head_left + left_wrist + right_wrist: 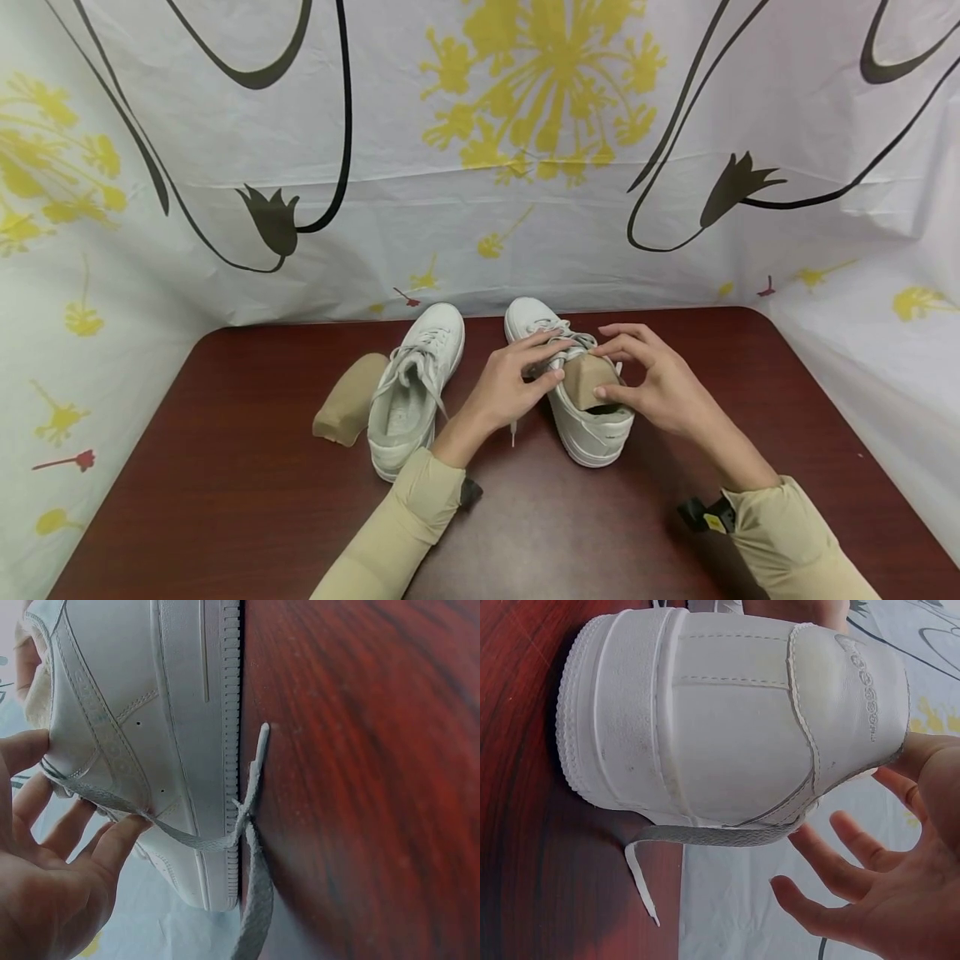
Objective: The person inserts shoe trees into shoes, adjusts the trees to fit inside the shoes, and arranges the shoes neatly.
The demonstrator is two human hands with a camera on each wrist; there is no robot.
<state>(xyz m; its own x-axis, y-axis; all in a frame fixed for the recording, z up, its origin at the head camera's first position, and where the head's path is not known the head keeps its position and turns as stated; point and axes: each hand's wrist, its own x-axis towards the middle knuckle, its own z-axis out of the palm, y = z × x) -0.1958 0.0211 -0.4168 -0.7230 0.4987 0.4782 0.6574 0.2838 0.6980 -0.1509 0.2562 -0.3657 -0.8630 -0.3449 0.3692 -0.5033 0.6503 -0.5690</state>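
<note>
On the right of the pair, a white sneaker (592,433) stands with its heel toward me. A tan moulded shoe insert (588,379) sits in its opening, the front end hidden inside. My right hand (663,387) pinches this insert between thumb and index finger, its other fingers spread over the far side of the shoe. My left hand (513,379) rests on the sneaker from the left, fingers stretched across the tongue and laces, thumb at the collar. In the left wrist view, a loose grey shoelace (187,838) hangs down the side past the fingers.
The other white sneaker (401,417) stands to the left, its opening showing. Beside it lies a second tan insert (352,400) on the dark red table (225,467). A patterned white sheet (390,125) hangs behind the table and along both sides.
</note>
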